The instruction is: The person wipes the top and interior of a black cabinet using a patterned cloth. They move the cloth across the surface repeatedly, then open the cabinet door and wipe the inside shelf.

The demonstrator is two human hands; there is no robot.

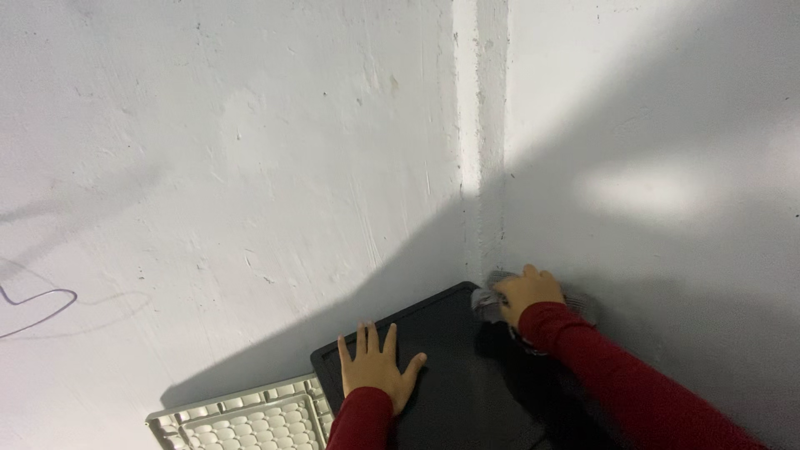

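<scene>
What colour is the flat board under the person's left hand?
The flat board is black, plain with no pattern. The head view shows it best.

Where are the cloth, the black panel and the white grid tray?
cloth (486, 302), head view, on the grey bunch left of the right hand.
black panel (454, 333), head view, on its bare top between the hands.
white grid tray (242, 421), head view, on its cells.

The black panel (454, 367) looks like smooth, matt plastic with a faint sheen. The cloth (492, 302) at the panel's far corner is grey, soft and crumpled. The pale tray (242, 419) beside the panel's left edge looks like moulded plastic, dimpled and dull. The white wall (250, 167) is painted plaster, rough, pitted and scuffed. Both sleeves (617, 375) are red knitted fabric.
</scene>
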